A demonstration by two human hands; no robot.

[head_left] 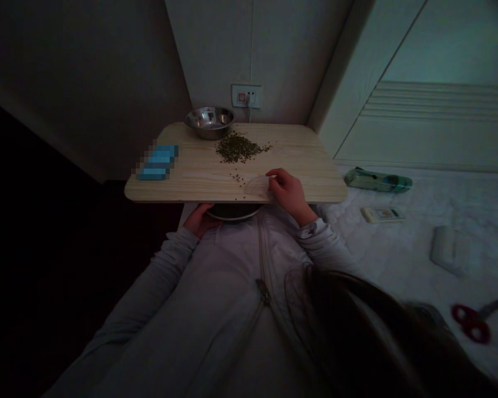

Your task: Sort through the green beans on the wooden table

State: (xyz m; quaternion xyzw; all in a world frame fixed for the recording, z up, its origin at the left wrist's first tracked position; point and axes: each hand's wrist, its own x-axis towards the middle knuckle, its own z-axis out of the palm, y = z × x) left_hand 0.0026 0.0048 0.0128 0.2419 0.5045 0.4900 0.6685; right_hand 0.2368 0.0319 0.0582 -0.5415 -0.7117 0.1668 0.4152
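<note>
My right hand (289, 190) rests on the near edge of a small wooden table (311, 160), its fingers closed on a clear plastic protractor-like card (257, 186) that lies flat on the wood. A few small green beans (236, 177) lie just beyond the card, and a larger pile of beans (237, 147) sits farther back. My left hand (199, 219) is below the table edge, holding the rim of a dark bowl (233, 212) tucked under the tabletop.
A steel bowl (209, 121) stands at the table's far edge below a wall socket (245, 96). A blue object (158, 161) lies at the table's left. On the white bedding to the right lie a green stapler-like tool (377, 180), a small box (382, 214) and red scissors (473, 320).
</note>
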